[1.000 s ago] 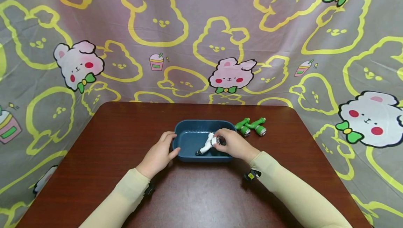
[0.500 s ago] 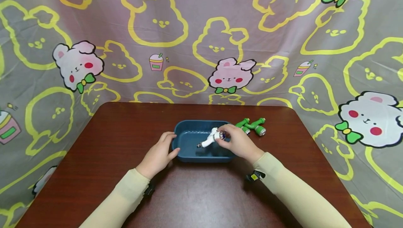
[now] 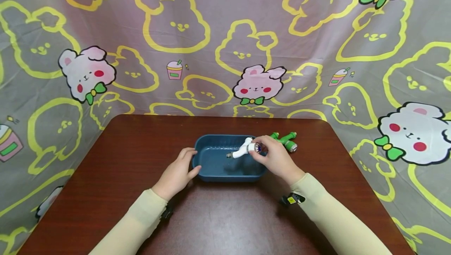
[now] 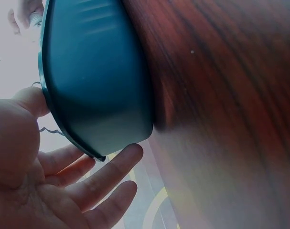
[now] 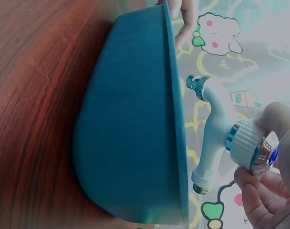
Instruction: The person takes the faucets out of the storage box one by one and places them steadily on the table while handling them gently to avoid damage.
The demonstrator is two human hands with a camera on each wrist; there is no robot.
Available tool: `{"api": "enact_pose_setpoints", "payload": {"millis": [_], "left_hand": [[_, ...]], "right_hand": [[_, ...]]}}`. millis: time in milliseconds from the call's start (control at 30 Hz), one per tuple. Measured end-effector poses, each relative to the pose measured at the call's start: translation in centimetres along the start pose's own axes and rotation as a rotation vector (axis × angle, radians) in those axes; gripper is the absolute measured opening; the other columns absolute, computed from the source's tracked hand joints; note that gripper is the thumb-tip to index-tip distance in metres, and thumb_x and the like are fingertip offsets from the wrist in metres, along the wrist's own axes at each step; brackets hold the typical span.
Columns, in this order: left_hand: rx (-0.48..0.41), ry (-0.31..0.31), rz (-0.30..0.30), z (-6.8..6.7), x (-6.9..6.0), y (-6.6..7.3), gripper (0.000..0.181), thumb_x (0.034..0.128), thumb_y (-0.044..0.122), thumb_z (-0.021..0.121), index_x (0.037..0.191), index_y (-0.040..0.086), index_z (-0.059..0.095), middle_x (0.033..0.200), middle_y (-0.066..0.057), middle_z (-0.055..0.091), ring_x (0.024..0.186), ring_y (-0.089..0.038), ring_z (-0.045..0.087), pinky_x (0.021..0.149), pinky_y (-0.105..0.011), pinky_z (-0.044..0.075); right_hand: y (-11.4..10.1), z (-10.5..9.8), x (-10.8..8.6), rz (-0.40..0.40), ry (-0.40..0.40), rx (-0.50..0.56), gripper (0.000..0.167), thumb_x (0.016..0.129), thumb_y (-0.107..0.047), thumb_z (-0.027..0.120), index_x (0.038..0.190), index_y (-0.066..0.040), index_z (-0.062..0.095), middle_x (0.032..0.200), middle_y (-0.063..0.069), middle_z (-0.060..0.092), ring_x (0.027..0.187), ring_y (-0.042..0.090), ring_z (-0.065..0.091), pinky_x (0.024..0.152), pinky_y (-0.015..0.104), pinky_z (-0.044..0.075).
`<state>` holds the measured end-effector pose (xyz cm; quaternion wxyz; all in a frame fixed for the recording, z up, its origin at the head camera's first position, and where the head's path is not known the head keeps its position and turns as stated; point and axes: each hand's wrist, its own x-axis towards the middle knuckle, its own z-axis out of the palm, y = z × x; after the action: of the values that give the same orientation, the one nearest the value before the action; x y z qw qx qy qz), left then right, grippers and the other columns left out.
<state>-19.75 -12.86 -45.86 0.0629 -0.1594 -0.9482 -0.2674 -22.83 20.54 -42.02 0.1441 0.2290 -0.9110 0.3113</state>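
Observation:
My right hand [image 3: 280,160] pinches a white water tap [image 3: 241,152] by its ribbed knob. In the right wrist view the tap [image 5: 213,131] is just above the rim of a blue plastic basin [image 5: 130,109], its metal-ringed spout and threaded brass end both showing. At the basin's left end is my left hand [image 3: 177,173]. Seen from the left wrist, its thumb touches the basin's rim [image 4: 44,81] while the fingers [image 4: 109,176] extend loosely against the end wall.
Green taps [image 3: 291,144] lie on the brown wooden table [image 3: 151,133] behind and right of the basin, partly hidden by my right hand. A patterned cloth [image 3: 211,67] hangs around the table's back and sides.
The right hand has lifted the white tap up from inside the basin and moved it rightward. My left hand and the basin have stayed in place.

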Motion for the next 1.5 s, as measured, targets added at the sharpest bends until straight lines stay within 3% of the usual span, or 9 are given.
{"api": "enact_pose_setpoints", "payload": {"millis": [233,500,833,1100,1500], "left_hand": [[0.003,0.007,0.011,0.0,0.0,0.0,0.057,0.0978,0.026,0.072,0.142,-0.003,0.052,0.148,-0.02,0.048,0.107,-0.027,0.069,0.088,-0.043,0.061],[0.0,0.013,0.015,0.1,0.0,0.0,0.056,0.0978,0.027,0.072,0.142,-0.002,0.053,0.148,-0.019,0.048,0.108,-0.028,0.069,0.088,-0.043,0.061],[0.003,0.018,0.02,0.0,-0.1,0.0,0.056,0.098,0.026,0.072,0.142,-0.003,0.053,0.148,-0.02,0.049,0.105,-0.027,0.069,0.087,-0.043,0.061],[0.002,0.011,0.013,-0.1,-0.1,0.0,0.056,0.098,0.026,0.072,0.142,-0.002,0.052,0.148,-0.019,0.048,0.105,-0.027,0.069,0.087,-0.043,0.061],[-0.006,0.001,0.011,-0.1,-0.2,0.2,0.056,0.0986,0.027,0.071,0.143,-0.003,0.052,0.149,-0.019,0.047,0.108,-0.028,0.069,0.09,-0.043,0.06]], "right_hand": [[0.4,-1.1,-0.6,0.009,0.07,0.012,0.035,0.086,-0.017,0.085,0.115,-0.01,0.067,0.102,0.004,0.067,0.081,0.02,0.06,0.068,0.03,0.056],[1.2,-2.1,-1.6,0.037,0.117,-0.002,0.036,0.086,-0.017,0.086,0.114,-0.009,0.066,0.101,0.004,0.065,0.08,0.015,0.058,0.067,0.022,0.054],[2.2,-2.9,-2.5,0.045,0.183,-0.02,0.037,0.083,-0.013,0.087,0.113,-0.008,0.067,0.094,0.004,0.065,0.077,0.017,0.057,0.066,0.024,0.053],[3.1,-3.0,-3.5,0.035,0.242,-0.043,0.034,0.081,-0.011,0.088,0.108,-0.007,0.068,0.091,0.003,0.063,0.075,0.012,0.055,0.066,0.019,0.051],[4.7,-3.7,-5.4,0.114,0.284,-0.05,0.03,0.083,-0.01,0.086,0.106,-0.005,0.068,0.093,0.006,0.065,0.078,0.017,0.06,0.069,0.01,0.049]]}}
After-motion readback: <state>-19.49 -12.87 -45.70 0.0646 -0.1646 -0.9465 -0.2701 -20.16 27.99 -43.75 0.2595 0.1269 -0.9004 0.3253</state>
